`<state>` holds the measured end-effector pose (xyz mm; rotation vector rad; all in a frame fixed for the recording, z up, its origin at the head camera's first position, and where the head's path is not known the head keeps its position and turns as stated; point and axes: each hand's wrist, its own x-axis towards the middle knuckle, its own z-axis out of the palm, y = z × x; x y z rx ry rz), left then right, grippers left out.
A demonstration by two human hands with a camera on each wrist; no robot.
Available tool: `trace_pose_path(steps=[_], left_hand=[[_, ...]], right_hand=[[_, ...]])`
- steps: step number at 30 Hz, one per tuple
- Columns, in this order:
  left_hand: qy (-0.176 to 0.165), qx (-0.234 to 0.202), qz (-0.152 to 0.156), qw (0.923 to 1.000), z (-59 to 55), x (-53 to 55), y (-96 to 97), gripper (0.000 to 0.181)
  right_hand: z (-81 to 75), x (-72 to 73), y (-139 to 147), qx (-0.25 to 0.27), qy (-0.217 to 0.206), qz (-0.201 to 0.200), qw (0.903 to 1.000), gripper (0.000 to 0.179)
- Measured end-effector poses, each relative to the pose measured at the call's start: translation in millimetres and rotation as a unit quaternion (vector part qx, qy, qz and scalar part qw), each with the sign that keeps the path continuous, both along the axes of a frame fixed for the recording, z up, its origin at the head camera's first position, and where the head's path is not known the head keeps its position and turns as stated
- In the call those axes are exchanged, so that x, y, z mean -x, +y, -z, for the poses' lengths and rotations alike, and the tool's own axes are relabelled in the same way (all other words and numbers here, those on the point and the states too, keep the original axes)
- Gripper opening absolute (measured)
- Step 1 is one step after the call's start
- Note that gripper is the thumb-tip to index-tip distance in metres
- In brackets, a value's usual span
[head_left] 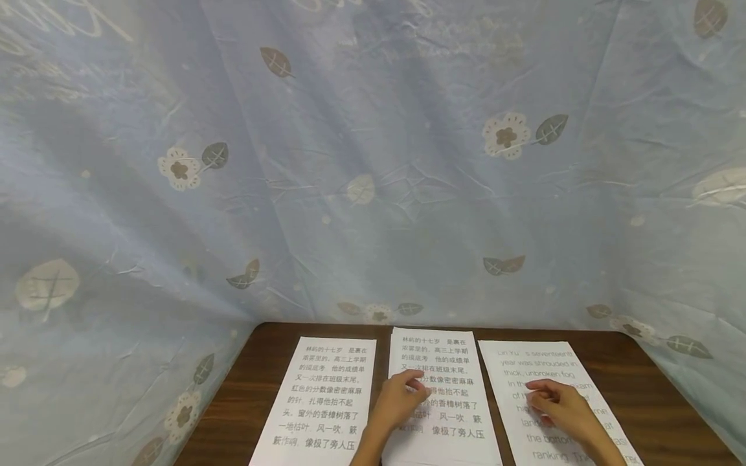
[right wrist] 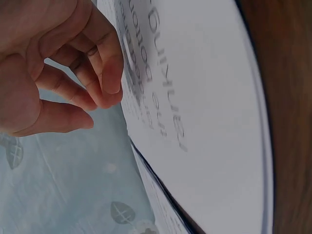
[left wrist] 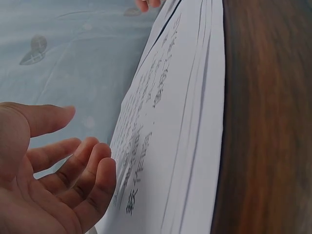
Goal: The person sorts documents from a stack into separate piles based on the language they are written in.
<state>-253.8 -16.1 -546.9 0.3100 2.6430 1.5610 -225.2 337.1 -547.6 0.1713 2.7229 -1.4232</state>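
My left hand (head_left: 399,401) hangs loose, unburdened over the middle Chinese-printed stack (head_left: 454,396), my right hand (head_left: 562,408) likewise over the English-printed sheets (head_left: 533,367) to its right. Light, floppy paper, I'd judge; pinch its edges.

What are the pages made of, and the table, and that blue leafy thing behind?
The pages: matte white paper, it seems; thin layered edges show in the left wrist view.
The table: brown and dark-streaked like wood grain, so real wood or a wood-look covering.
The blue leafy sheet: probably printed cloth, since it hangs in creases, but slightly shiny, so maybe thin plastic.
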Motion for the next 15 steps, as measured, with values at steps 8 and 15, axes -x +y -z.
trace_pose_path(steps=[8, 15], left_hand=[[-0.001, -0.003, 0.000, 1.0000, -2.1, 0.7, -11.0, 0.047], [-0.001, 0.001, -0.012, 0.9999, 0.1, 0.8, -22.2, 0.048]], right_hand=[[4.3, 4.8, -15, 0.007, 0.019, -0.005, 0.9998, 0.038], [6.0, 7.6, -33, 0.015, 0.031, -0.010, 0.9994, 0.038]])
